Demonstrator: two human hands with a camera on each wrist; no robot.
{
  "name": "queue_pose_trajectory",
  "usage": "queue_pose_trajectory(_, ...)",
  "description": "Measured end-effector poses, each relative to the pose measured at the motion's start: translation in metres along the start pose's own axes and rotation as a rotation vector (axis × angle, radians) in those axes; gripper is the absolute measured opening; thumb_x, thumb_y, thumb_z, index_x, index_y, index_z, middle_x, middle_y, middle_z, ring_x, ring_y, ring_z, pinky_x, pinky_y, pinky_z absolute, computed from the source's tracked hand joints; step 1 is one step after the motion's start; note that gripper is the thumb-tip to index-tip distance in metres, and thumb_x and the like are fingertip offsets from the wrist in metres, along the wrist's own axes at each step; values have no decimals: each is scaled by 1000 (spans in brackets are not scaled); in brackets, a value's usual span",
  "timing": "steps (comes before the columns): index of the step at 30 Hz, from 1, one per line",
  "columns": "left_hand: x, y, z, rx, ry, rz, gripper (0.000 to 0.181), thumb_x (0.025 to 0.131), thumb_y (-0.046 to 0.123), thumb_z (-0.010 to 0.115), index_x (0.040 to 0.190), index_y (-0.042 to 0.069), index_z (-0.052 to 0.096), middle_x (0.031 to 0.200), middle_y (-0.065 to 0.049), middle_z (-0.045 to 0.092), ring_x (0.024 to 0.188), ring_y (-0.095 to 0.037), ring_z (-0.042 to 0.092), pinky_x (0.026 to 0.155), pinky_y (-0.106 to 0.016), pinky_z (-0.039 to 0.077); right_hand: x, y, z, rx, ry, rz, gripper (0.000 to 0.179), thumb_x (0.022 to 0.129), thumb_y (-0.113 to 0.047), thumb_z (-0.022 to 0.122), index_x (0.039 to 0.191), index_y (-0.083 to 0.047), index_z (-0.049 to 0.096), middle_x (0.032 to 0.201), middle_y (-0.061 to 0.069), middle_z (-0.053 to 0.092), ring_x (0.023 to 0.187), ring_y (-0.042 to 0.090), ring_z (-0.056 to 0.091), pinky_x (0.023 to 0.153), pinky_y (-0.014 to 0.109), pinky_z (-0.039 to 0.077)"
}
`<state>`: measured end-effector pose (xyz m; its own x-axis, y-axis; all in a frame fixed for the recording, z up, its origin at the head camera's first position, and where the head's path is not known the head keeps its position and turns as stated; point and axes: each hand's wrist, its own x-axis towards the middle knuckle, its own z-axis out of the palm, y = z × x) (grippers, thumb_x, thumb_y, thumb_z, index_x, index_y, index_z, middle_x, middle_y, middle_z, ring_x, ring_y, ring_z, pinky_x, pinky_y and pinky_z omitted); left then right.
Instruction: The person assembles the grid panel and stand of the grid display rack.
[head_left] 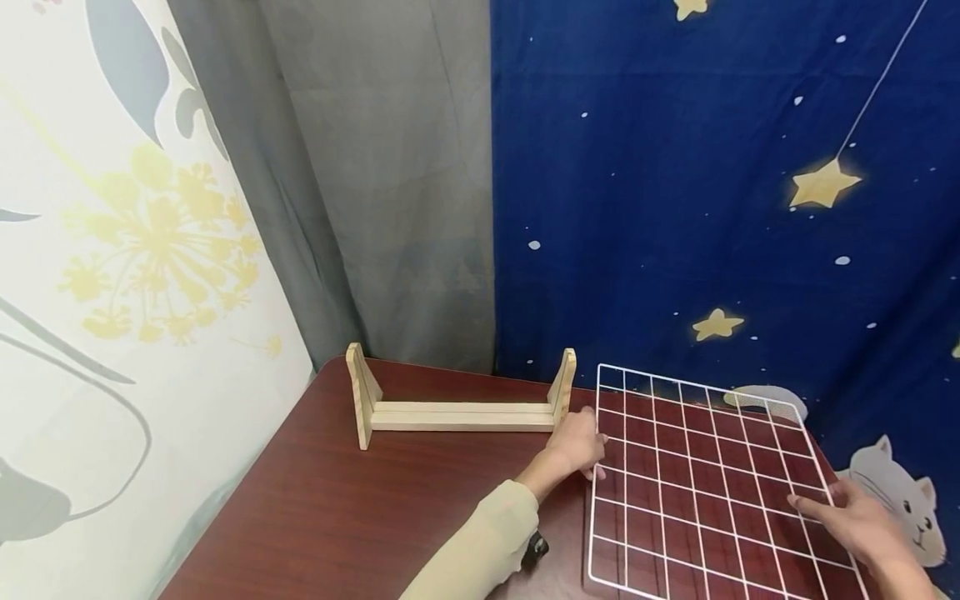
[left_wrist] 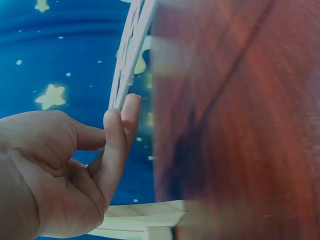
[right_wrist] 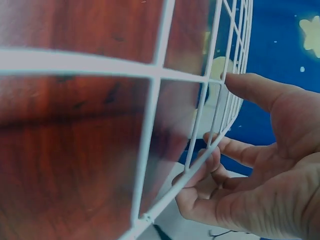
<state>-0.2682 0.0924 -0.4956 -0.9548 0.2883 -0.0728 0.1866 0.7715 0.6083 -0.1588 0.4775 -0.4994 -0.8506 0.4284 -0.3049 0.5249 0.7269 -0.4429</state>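
Observation:
A white wire grid panel [head_left: 659, 482] is held over the right part of the table, tilted, between both hands. My left hand [head_left: 577, 442] grips its left edge; in the left wrist view, the thumb and fingers [left_wrist: 116, 137] meet at the end of the wires [left_wrist: 131, 55]. On the opposite edge, my right hand [head_left: 862, 521] holds the frame. The right wrist view shows the thumb [right_wrist: 255, 90] against the wires and the other fingers curled beneath the rim. Just left of my left hand stands a pale wooden rack [head_left: 461, 419] with two upright side pieces.
The reddish-brown table [head_left: 322, 517] ends at a grey curtain [head_left: 405, 250] and a blue star-patterned curtain [head_left: 637, 250]. A white patterned curtain [head_left: 225, 350] borders the left side. Under my left forearm lies a small black object [head_left: 536, 547], partly hidden.

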Motion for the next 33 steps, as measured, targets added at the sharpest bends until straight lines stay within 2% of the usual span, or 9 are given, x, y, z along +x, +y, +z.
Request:
queue_pose_trajectory(2, -5, 3, -6, -72, -28, -5, 28, 103, 20, 70, 120, 1, 57, 58, -1, 69, 38, -9, 63, 54, -17, 54, -4, -7, 0, -10, 50, 36, 77, 94, -50, 72, 127, 12, 40, 128, 47, 47, 112, 56, 55, 94, 64, 48)
queue_pose_trajectory(5, -10, 8, -11, -136, -61, 4, 34, 103, 22, 70, 125, 2, 53, 51, 4, 66, 38, -9, 62, 48, -19, 51, -8, -13, -4, -28, 80, 80, 81, 96, -50, 69, 136, 12, 36, 135, 47, 42, 119, 59, 50, 102, 69, 44)
queue_pose_trajectory(13, -29, 16, -32, -276, -85, 50, 41, 100, 41, 73, 113, 7, 55, 67, 4, 73, 42, -15, 65, 48, -31, 56, -19, -14, -14, -45, 83, 98, 92, 99, -58, 62, 148, 11, 25, 133, 48, 43, 120, 61, 50, 103, 71, 41)
queue_pose_trajectory(17, -37, 11, -44, -360, -107, 112, 51, 103, 45, 68, 131, 4, 55, 72, 3, 74, 46, -18, 68, 49, -34, 58, -26, -19, -15, -53, 119, 99, 95, 98, -58, 63, 148, 13, 24, 123, 46, 52, 113, 59, 53, 102, 73, 39)
queue_pose_trajectory(20, -41, 4, -54, -429, -116, 193, 63, 108, 40, 60, 156, 1, 43, 85, 3, 78, 50, -18, 69, 50, -32, 57, -35, -23, -17, -48, 187, 33, 93, 99, -58, 63, 148, 12, 28, 121, 47, 55, 112, 60, 54, 99, 74, 37)
queue_pose_trajectory(23, -44, -1, -64, -478, -117, 254, 68, 111, 37, 54, 166, 4, 30, 103, 3, 79, 52, -17, 69, 51, -29, 55, -44, -28, -18, -21, 253, -53, 91, 98, -58, 65, 148, 11, 32, 122, 47, 56, 111, 62, 55, 94, 72, 38)
queue_pose_trajectory(25, -45, -4, -70, -497, -111, 273, 68, 112, 36, 52, 167, 6, 27, 111, 2, 79, 54, -15, 69, 50, -28, 54, -49, -32, -19, -1, 297, -124, 90, 97, -57, 67, 147, 10, 35, 119, 46, 59, 107, 61, 58, 87, 69, 43)
queue_pose_trajectory(29, -47, -9, -81, -574, -85, 300, 57, 115, 27, 46, 167, 10, 32, 112, -6, 79, 57, -11, 70, 46, -31, 51, -57, -41, -18, 23, 360, -207, 84, 97, -54, 69, 144, 10, 42, 111, 44, 62, 98, 58, 62, 76, 64, 46)
queue_pose_trajectory(33, -50, -12, -92, -665, -38, 336, 50, 115, 14, 41, 164, 12, 38, 108, -17, 78, 63, -19, 74, 44, -29, 48, -62, -53, -15, 42, 391, -193, 85, 97, -53, 69, 145, 11, 41, 110, 41, 61, 97, 53, 62, 76, 62, 45)
